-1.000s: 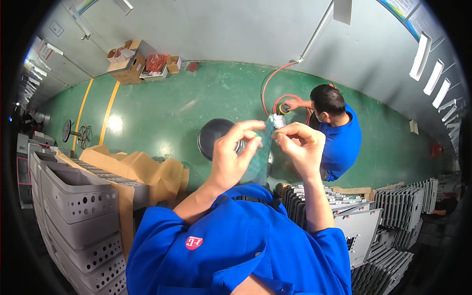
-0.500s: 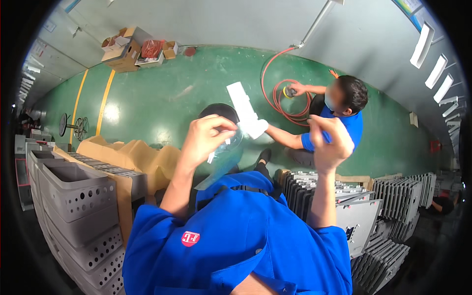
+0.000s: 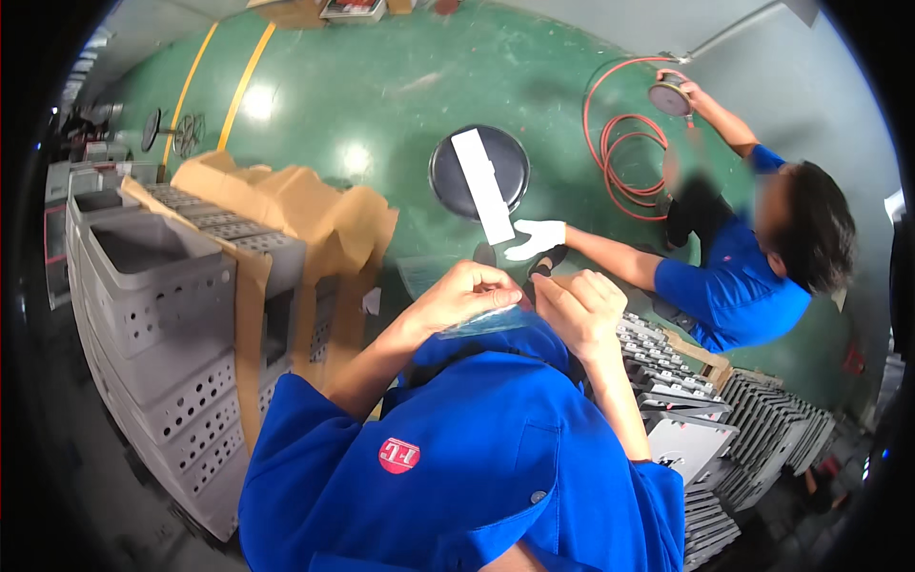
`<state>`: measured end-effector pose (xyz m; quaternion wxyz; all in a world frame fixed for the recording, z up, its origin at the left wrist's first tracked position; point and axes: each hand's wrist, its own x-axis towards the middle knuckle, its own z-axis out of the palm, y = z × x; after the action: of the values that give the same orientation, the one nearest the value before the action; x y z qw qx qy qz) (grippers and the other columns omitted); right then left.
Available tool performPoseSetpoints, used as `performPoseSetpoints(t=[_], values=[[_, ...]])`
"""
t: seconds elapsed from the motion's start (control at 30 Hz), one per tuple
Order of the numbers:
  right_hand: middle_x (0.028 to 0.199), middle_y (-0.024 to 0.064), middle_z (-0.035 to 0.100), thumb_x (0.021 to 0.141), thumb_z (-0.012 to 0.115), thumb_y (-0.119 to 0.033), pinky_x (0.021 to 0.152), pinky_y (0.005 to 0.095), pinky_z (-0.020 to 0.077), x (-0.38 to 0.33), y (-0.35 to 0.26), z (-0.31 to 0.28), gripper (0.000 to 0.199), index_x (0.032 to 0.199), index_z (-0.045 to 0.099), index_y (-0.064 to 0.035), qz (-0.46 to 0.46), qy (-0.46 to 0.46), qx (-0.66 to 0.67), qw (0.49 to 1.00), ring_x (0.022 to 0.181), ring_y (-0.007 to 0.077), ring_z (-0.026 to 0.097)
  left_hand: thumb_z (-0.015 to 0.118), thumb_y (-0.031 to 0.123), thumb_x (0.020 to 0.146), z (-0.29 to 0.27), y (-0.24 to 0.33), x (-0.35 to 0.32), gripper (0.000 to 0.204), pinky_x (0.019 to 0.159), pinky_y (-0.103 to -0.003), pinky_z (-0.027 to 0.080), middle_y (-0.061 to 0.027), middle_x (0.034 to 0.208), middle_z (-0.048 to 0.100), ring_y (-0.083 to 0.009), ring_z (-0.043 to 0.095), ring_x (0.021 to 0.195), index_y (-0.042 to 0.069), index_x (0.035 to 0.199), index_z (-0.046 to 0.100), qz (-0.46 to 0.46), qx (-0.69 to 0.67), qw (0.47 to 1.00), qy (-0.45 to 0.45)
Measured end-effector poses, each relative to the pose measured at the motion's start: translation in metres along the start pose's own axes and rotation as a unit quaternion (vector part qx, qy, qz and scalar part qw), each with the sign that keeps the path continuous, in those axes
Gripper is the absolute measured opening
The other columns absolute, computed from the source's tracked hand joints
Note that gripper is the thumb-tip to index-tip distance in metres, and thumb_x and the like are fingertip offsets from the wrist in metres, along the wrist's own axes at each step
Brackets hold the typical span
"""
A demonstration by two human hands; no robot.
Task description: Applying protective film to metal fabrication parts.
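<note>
My left hand (image 3: 469, 296) is closed in a pinch on a thin, clear bluish plastic film (image 3: 491, 323), which hangs below the fingers in front of my shirt. Close beside it, my right hand (image 3: 583, 310) has its fingers curled and pinched, the fingertips almost meeting the left ones. Whatever lies between the right fingers is too small to make out. Beyond both hands, a long white panel (image 3: 482, 181) lies across a round black stool (image 3: 443, 181). A co-worker's white-gloved hand (image 3: 536, 238) is at the panel's near end.
To the right, a crouching co-worker (image 3: 753, 276) raises a round disc-shaped tool (image 3: 670, 95) beside a coiled red hose (image 3: 610, 181). Stacked grey perforated bins (image 3: 157, 276) and brown cardboard (image 3: 286, 210) stand on the left. Grey panels (image 3: 772, 419) stand in rows at the right.
My right hand has come down and left to meet my left hand, which has moved right and lower. The co-worker's tool has been raised farther away. My view has shifted.
</note>
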<state>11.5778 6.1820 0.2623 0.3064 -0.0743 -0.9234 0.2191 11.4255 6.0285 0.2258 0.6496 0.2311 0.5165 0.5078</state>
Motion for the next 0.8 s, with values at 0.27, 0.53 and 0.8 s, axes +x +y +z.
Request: performPoseSetpoints(t=[0.27,0.53,0.8], values=[[0.080,-0.0056,0.063,0.062,0.079,-0.006,0.055,0.0251,0.0422,0.011,0.010,0.025,0.032,0.093,0.073,-0.0121,-0.101,-0.038,0.006,0.994,0.064,0.0098,0.057,0.065,0.012,0.095,0.000,0.002,-0.008,0.013,0.059,-0.019,0.039,0.0046,0.077,0.059,-0.0006,0.050,0.070,0.000,0.094,0.068,0.013,-0.133,0.987,0.089],[0.083,0.0006,0.068,0.063,0.079,-0.003,0.060,0.0290,0.0492,0.021,0.006,0.036,0.028,0.089,0.074,-0.0083,0.002,-0.070,0.147,0.987,0.071,0.0164,0.064,0.067,0.010,0.090,-0.009,0.001,-0.018,0.011,0.064,-0.020,0.046,-0.0014,0.086,0.066,-0.0035,0.059,0.076,-0.001,0.091,0.066,0.023,-0.116,0.983,0.142],[0.077,0.0064,0.068,0.070,0.076,-0.001,0.066,0.0277,0.0493,0.016,-0.002,0.050,0.012,0.082,0.073,-0.0007,0.309,-0.140,0.377,0.862,0.071,0.0144,0.063,0.065,0.008,0.087,-0.011,0.010,-0.026,0.011,0.047,-0.018,0.038,-0.0017,0.084,0.068,0.0012,0.053,0.057,-0.002,0.090,0.066,0.030,0.017,0.981,0.189]])
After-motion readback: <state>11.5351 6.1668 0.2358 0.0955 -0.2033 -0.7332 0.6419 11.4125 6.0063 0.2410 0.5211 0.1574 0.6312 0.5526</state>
